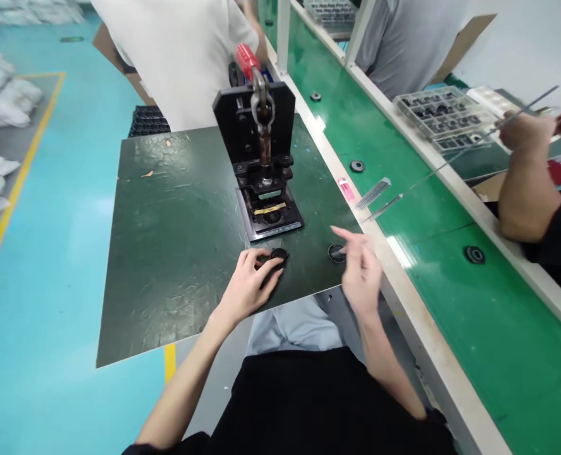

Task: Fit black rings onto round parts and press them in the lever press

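My left hand [250, 278] rests near the front edge of the dark green work board. Its thumb and fingers close around a small round black part [279, 256] lying on the board. To the right, my right hand [362, 270] is slightly blurred by motion, with the index finger stretched out and nothing visible in it. Just left of it, a second round black part [336, 253] lies flat by the board's edge. Beyond my hands stands a black hand-operated toggle press [265, 151] with a red handle [248, 60] and a yellow strip [269, 208] on its base.
A green conveyor belt [432, 297] runs along the right, carrying round black parts [474, 254]. Thin metal rods [374, 193] lie across its near rail. A co-worker's arm [529, 177] and a compartment tray [444, 114] are across the belt. Another person [176, 57] is ahead.
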A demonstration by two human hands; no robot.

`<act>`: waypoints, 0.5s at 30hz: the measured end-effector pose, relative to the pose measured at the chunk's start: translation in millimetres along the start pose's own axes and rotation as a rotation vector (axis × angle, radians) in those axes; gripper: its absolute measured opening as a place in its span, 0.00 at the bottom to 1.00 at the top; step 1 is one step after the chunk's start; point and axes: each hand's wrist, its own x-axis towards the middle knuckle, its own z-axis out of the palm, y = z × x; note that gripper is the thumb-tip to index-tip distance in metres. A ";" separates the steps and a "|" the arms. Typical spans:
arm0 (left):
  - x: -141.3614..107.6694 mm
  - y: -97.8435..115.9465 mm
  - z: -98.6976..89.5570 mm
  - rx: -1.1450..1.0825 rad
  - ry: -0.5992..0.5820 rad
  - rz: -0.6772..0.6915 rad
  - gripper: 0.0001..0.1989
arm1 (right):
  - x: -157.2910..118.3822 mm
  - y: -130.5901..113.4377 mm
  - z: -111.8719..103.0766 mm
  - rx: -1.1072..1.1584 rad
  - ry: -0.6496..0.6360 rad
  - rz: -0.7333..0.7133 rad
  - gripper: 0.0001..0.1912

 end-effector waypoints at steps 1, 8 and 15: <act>-0.6 0.9 0.2 -0.006 0.003 -0.007 0.12 | 10.8 -0.1 18.8 0.020 -0.042 -0.043 0.23; 2.6 3.1 10.9 -0.089 0.016 -0.083 0.28 | 84.5 21.0 93.1 0.131 -0.331 -0.213 0.22; 4.1 8.3 15.1 -0.186 -0.019 -0.199 0.30 | 92.3 31.2 97.3 0.011 -0.435 -0.240 0.17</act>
